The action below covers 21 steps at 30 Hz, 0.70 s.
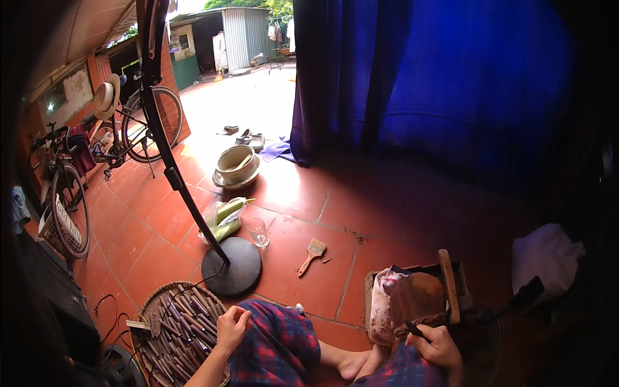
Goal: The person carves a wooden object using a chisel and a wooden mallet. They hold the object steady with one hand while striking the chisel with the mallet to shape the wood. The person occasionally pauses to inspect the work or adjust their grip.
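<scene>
My left hand (232, 327) is closed, its fingertips pressed together beside my knee, above the right edge of a round woven basket (155, 298). Whatever it may pinch is too small to make out. Inside the basket lie many slim brown and purplish sticks (187, 322). My right hand (440, 348) is wrapped around a dark stick-like handle (414, 329), whose tip points up and left. Just beyond it sits a shallow box (465, 277) with a brown, dusty block (419, 295), a stained pale cloth (382, 309) and a wooden bar (449, 284).
A flat paintbrush (313, 255), drinking glass (259, 232), bag of green vegetables (225, 216) and bowls (236, 166) stand on red tiles. A black stand's round base (232, 266) is near the basket. Bicycles (116, 142) stand left, a blue curtain (451, 84) hangs right.
</scene>
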Available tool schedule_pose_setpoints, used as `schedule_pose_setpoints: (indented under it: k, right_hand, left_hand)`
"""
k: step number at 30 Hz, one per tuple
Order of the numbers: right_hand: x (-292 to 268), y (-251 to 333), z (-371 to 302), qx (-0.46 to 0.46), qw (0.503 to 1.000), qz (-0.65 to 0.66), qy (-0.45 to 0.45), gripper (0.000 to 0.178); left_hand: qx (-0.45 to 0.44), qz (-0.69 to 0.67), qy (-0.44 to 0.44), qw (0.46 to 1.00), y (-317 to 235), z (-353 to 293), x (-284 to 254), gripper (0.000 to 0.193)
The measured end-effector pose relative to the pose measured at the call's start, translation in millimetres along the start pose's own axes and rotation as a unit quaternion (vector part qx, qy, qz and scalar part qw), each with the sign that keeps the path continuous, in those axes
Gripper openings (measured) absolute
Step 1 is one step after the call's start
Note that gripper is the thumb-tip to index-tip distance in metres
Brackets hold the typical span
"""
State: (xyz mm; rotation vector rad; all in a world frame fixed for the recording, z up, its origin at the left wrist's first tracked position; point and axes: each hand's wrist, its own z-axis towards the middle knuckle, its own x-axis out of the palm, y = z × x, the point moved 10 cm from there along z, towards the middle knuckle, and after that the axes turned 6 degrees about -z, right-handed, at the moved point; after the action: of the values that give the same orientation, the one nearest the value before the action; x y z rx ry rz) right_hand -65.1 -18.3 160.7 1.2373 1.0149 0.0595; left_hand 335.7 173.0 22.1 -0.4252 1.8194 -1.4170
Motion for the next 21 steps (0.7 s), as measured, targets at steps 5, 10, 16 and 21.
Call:
schedule_pose_setpoints:
  k: [5, 10, 16, 21]
  right_hand:
    - [18, -11, -6, 0.066, 0.996, 0.014, 0.051, 0.015]
    - [29, -15, -16, 0.107, 0.989, 0.098, 0.027, 0.023]
    - [36, -30, -24, 0.116, 0.987, 0.098, 0.043, 0.028]
    - [22, -28, -36, 0.121, 0.989, 0.064, 0.048, 0.031]
  left_hand:
    - [-0.165, 0.262, 0.019, 0.951, 159, -89, -94, 0.037]
    - [-0.368, 0.293, 0.261, 0.843, 329, -203, -71, 0.061]
    - [-0.274, 0.388, 0.124, 0.871, 255, -208, -75, 0.05]
    - [-0.293, 0.353, 0.114, 0.882, 256, -215, -97, 0.061]
